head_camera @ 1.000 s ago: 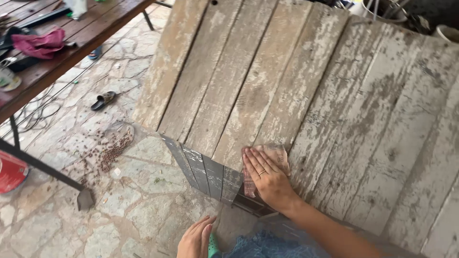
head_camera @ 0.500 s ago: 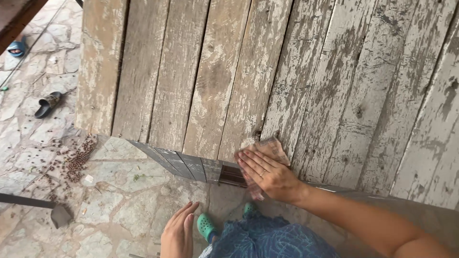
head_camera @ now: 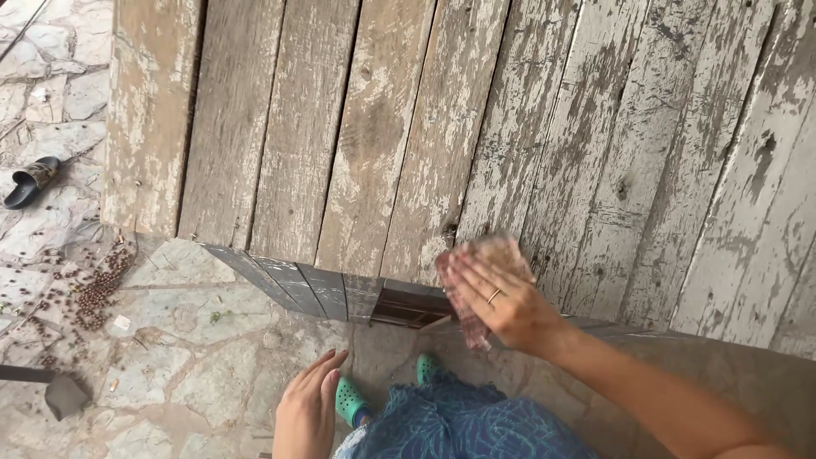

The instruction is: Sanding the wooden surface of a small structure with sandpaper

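A large panel of weathered planks (head_camera: 425,127) with flaking white paint fills most of the head view. My right hand (head_camera: 501,302), a ring on one finger, lies flat on a reddish sheet of sandpaper (head_camera: 472,268) and presses it against the panel's near edge. My left hand (head_camera: 306,412) hangs free below, fingers loosely together, holding nothing. My teal clogs (head_camera: 348,399) and blue patterned skirt (head_camera: 459,425) show at the bottom.
The ground is irregular stone paving (head_camera: 195,365). A dark sandal (head_camera: 30,180) lies at the far left. Small brown seeds or pellets (head_camera: 93,293) are scattered on the stones. A dark metal foot (head_camera: 59,393) of some furniture stands at lower left.
My view has swung right and closer to the panel; the table left the frame. My right hand has slid the sandpaper slightly right along the near edge. My left hand stays hanging.
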